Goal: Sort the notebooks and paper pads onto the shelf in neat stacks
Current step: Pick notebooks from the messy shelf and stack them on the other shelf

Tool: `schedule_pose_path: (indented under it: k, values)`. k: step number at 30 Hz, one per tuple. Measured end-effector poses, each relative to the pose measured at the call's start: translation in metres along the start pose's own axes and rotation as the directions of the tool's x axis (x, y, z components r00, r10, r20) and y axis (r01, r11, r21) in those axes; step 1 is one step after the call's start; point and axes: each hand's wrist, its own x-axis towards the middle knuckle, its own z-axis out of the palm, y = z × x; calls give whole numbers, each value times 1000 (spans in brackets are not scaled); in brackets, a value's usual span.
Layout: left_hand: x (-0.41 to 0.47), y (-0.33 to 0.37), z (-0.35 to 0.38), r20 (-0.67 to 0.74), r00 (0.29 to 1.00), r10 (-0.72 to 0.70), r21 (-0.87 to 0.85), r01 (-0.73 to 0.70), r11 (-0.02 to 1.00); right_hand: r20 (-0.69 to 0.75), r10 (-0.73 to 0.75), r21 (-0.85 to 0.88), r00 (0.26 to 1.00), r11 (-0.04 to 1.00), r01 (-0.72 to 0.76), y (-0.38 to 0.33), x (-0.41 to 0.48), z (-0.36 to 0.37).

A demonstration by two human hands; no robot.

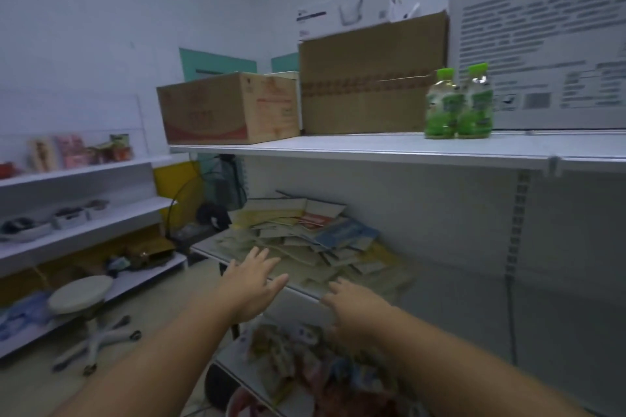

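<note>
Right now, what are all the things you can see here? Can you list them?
Notebooks and pads: many, cream, yellow, blue, red; messy pile on the middle shelf.
Cardboard boxes: two, brown; top shelf, left.
White boxes: two; one atop a brown box, one large at right.
Bottles: two, green; top shelf, before the large white one.
Stool: one, white seat; floor, left.
Packets: blurred, mixed colours; lowest shelf.
Left hand: one, open, reaching towards the pile.
Right hand: one, open, beside it.
</note>
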Motion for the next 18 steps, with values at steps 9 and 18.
schedule_pose_path:
  k: [9, 18]
  values:
    - [84, -96, -5, 28, 999, -21, 47, 20, 999, -136, 67, 145, 988, 988, -47, 22, 177, -38]
    - [161, -190, -19, 15, 997, -73, -4, 73, 997, -255, 66, 271, 965, 963, 6, 8, 320, -59]
